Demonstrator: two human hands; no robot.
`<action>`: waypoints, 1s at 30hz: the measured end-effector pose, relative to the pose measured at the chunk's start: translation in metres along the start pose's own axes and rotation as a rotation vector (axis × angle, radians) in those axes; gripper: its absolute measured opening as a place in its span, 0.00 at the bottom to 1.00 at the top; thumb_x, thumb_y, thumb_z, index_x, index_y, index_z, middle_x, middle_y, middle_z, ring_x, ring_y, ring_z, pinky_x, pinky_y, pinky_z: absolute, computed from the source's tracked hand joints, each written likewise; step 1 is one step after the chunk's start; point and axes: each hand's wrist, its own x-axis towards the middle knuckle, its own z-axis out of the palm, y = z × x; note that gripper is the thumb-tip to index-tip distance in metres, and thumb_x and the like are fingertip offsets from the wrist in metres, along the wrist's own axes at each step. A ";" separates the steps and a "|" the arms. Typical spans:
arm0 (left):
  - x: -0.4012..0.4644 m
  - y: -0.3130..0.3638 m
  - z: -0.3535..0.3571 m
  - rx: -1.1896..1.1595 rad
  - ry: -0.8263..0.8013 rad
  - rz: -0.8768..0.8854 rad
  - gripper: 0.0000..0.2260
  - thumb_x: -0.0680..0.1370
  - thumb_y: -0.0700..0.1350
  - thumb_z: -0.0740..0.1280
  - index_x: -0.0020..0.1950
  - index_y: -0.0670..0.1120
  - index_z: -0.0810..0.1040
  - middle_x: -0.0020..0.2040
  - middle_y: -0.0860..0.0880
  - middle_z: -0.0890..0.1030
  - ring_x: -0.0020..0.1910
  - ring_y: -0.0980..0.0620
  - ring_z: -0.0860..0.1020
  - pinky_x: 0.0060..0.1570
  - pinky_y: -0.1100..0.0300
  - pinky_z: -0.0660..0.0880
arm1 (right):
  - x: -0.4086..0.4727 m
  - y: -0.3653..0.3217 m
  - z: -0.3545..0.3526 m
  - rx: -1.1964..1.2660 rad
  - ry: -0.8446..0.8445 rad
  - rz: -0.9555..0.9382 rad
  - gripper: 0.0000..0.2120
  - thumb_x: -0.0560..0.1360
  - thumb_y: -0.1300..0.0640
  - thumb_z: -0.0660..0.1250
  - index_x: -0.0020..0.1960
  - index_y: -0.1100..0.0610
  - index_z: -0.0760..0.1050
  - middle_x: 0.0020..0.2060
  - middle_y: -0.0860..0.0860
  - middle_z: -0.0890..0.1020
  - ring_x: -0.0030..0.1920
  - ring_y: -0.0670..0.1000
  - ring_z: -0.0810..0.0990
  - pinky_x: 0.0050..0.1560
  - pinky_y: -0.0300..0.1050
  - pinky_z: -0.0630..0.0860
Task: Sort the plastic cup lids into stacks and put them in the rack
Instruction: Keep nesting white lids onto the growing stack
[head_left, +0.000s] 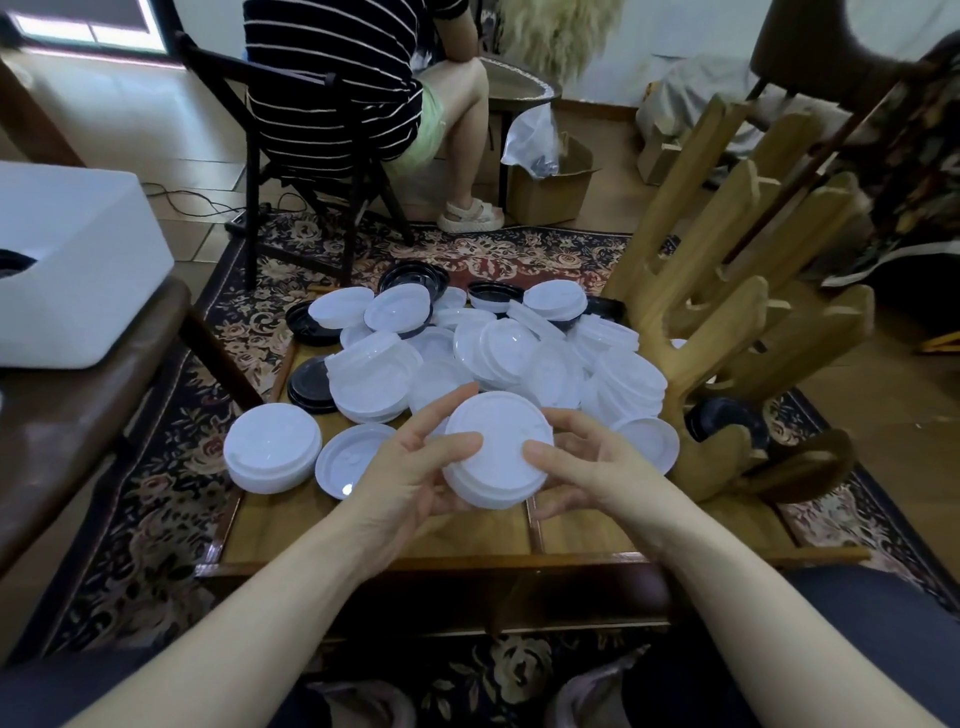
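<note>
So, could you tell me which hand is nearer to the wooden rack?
Right. The right hand, holding the white lid stack, sits just beside the wooden rack; the left hand is across the stack.

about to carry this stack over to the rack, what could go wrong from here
1. The stack of white lids is held only by fingertips at its rim, left hand and right hand; the lids could slide apart or drop on the way.
2. The loose pile of lids lies between the hands and the wooden rack; a passing arm might knock lids off the table.
3. Black lids sit mixed into the pile, so stacks could get mixed.
</note>
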 end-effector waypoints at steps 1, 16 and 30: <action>0.000 0.000 0.000 0.000 0.023 0.019 0.25 0.67 0.45 0.73 0.64 0.58 0.80 0.57 0.52 0.85 0.55 0.48 0.84 0.47 0.49 0.82 | 0.002 0.001 0.000 -0.059 0.047 -0.028 0.18 0.75 0.54 0.70 0.64 0.54 0.75 0.51 0.54 0.83 0.46 0.55 0.84 0.38 0.43 0.82; 0.007 0.014 -0.013 -0.090 0.382 0.076 0.19 0.75 0.42 0.70 0.65 0.58 0.79 0.66 0.50 0.76 0.63 0.44 0.76 0.34 0.58 0.79 | 0.064 0.032 -0.030 -1.456 0.193 -0.480 0.09 0.65 0.68 0.76 0.40 0.56 0.82 0.61 0.61 0.79 0.69 0.66 0.71 0.52 0.60 0.74; 0.012 0.003 -0.014 0.020 0.327 -0.052 0.17 0.76 0.43 0.70 0.62 0.59 0.77 0.66 0.49 0.77 0.63 0.43 0.76 0.48 0.50 0.80 | 0.016 -0.017 -0.055 -0.825 0.053 -0.146 0.03 0.76 0.59 0.70 0.46 0.52 0.77 0.58 0.47 0.78 0.62 0.47 0.73 0.52 0.36 0.66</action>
